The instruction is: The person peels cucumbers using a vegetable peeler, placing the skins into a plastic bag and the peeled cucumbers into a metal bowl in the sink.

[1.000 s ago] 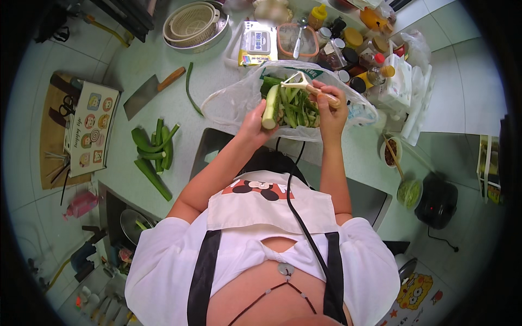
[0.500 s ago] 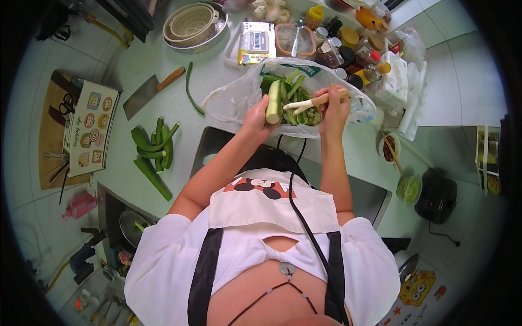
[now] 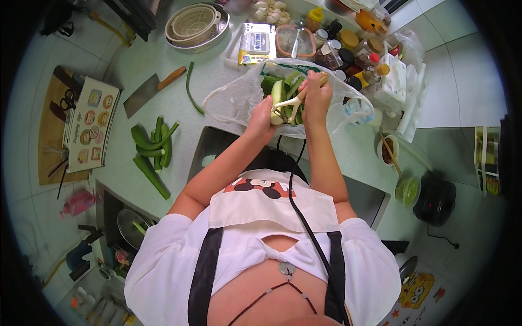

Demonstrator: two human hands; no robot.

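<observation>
My left hand [image 3: 263, 116] is closed round a long pale-green gourd [image 3: 278, 91], largely peeled, tilted over an open white plastic bag [image 3: 231, 103]. In my right hand [image 3: 317, 98] is a Y-shaped peeler [image 3: 294, 101] with a cream head and wooden handle. Its head lies across the gourd close to my left fingers; whether the blade touches cannot be told. Green peelings [image 3: 296, 84] fill the bag beneath both hands, partly hidden by them.
Several green gourd pieces [image 3: 155, 146] lie on the counter at left, near a cleaver [image 3: 147, 93] and a green stalk [image 3: 188, 87]. Nested colanders [image 3: 193, 26], wipes [image 3: 257, 43] and condiment bottles [image 3: 348, 49] line the back. A sink [image 3: 209, 142] lies under my forearms.
My right hand has moved left with the peeler, bringing its head from beside the gourd to across it. The left hand has shifted slightly right, still holding the gourd.
</observation>
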